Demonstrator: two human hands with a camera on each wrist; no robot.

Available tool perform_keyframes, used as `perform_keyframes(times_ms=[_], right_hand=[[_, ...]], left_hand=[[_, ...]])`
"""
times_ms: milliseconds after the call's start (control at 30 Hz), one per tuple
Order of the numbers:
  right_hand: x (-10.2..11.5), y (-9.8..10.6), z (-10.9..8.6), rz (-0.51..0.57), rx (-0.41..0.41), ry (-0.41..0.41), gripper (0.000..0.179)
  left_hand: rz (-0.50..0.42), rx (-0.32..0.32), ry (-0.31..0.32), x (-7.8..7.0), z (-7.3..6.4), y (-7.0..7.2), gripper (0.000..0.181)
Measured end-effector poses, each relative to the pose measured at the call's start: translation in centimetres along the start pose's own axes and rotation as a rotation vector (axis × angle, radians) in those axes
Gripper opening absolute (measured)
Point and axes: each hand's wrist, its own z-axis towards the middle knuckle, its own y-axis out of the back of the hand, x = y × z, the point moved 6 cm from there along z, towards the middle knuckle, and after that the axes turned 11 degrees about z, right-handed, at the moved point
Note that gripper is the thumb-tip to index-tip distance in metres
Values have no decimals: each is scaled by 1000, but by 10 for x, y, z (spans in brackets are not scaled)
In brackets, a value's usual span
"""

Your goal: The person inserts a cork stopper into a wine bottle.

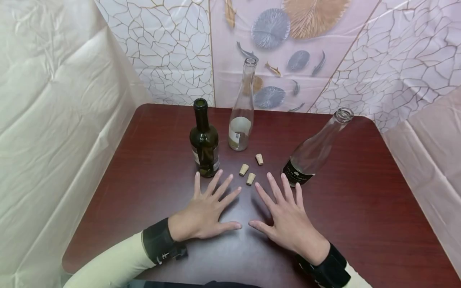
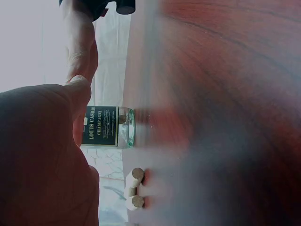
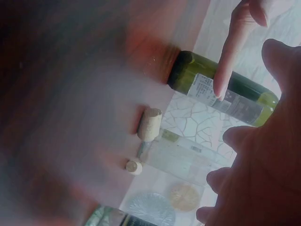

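Note:
My left hand (image 1: pixel 207 214) is held palm down over the near part of the table, fingers spread and holding nothing. Beside it, my right hand (image 1: pixel 288 220) is spread the same way, its thumb pointing toward the left thumb. Just past the left fingertips stands a dark green wine bottle (image 1: pixel 204 140). A clear bottle with a black label (image 1: pixel 309 154) stands right beyond the right fingertips. Between and ahead of the hands lie three corks: one cork (image 1: pixel 251 179) nearest, a second cork (image 1: pixel 243 170) beside it, and a third cork (image 1: pixel 259 159) farther back.
A clear bottle with a pale label (image 1: pixel 240 124) stands behind the corks, near the far edge of the dark red table (image 1: pixel 151 144). Patterned cloth (image 1: pixel 173 52) hangs behind the table, and pale cloth (image 1: pixel 61 132) hangs along the left side.

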Motion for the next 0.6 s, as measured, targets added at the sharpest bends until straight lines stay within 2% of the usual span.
perform_keyframes(times_ms=[133,400,600], right_hand=[[-2,-5,2,25,1,-9,91],[-7,-12,3,60,11,-26,92],[-7,-6,11,98,-24,-11,93]], left_hand=[[7,10,15,2,1,-5,94],[17,18,35,4,1,-6,93],[-17,-5,4,3,0,-2,93]])
